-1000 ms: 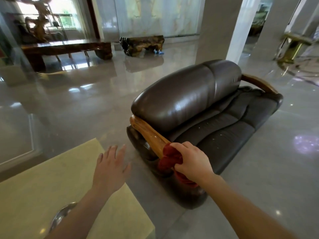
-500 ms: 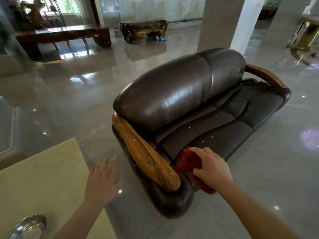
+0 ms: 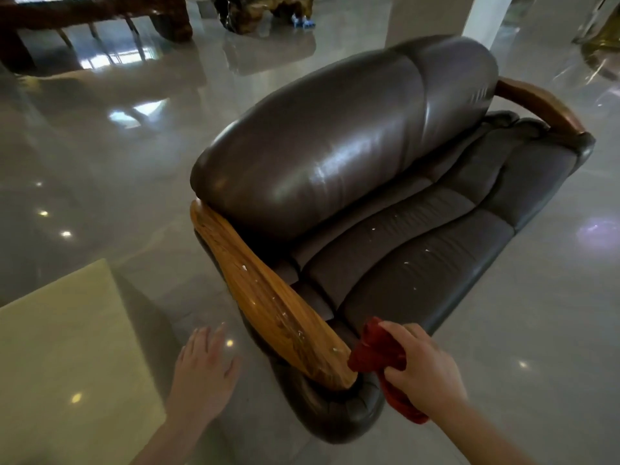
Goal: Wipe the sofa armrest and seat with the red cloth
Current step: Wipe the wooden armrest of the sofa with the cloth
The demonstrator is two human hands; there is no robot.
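Note:
A dark brown leather sofa (image 3: 352,139) stands on the glossy floor. Its near wooden armrest (image 3: 268,297) runs toward me and carries white specks. White flecks also dot the seat cushion (image 3: 412,260). My right hand (image 3: 422,370) grips a bunched red cloth (image 3: 372,354) just right of the armrest's front end, over the seat's near corner; the cloth touches the armrest tip. Left of the armrest, my left hand (image 3: 204,367) hovers above the floor with fingers spread and nothing in it. The far wooden armrest (image 3: 543,105) sits at the sofa's other end.
A pale yellow table top (image 3: 63,357) fills the lower left, close to my left arm. At the back stand a dark wooden bench (image 3: 94,11) and a carved stump (image 3: 261,8). A white pillar (image 3: 436,15) rises behind the sofa. Shiny floor surrounds the sofa.
My right hand took the red cloth off the armrest's front to the seat side, then back against the armrest tip. The view moved closer and lower. My left hand stays open.

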